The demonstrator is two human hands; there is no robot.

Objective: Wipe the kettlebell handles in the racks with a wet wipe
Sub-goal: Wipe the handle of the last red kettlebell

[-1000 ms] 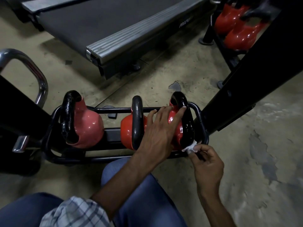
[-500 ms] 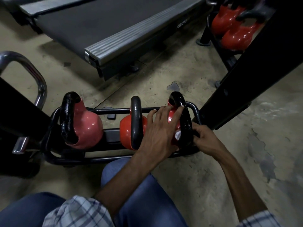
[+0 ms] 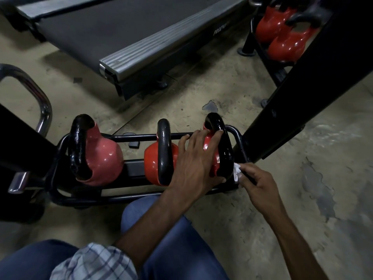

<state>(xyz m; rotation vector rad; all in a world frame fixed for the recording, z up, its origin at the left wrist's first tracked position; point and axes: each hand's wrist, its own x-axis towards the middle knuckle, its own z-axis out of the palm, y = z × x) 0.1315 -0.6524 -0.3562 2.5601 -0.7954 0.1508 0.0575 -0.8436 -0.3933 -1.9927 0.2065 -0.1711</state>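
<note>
A worn concrete floor point(image 3: 232, 89) fills the view, and the dark treadmill point(image 3: 121, 27) lies across the top. The pale lettering on its grey side rail begins "PRO"; the rest is too blurred to read. A black slanted beam point(image 3: 302, 87) crosses the right side, and beyond it a far rack holds more red kettlebells point(image 3: 286, 43). At the left edge curves a chrome bar point(image 3: 45, 112). In the middle stands the low black rack point(image 3: 141, 136) with three bells in a row, each with a black handle: the left kettlebell point(image 3: 107, 158), paler red, the middle kettlebell point(image 3: 151, 158) and the right kettlebell point(image 3: 209, 142). No writing shows on any of them. The left hand point(image 3: 195, 164) lies flat on the right kettlebell with its fingers straight and spread, the forefinger tip on that bell's handle point(image 3: 222, 146) and the thumb at the handle's near end; it grips nothing. The right hand point(image 3: 260, 182) has its fingers curled and pinches a small white wet wipe point(image 3: 236, 172), which is bunched against the near, lower end of the same handle, just beside the rack's corner.
</note>
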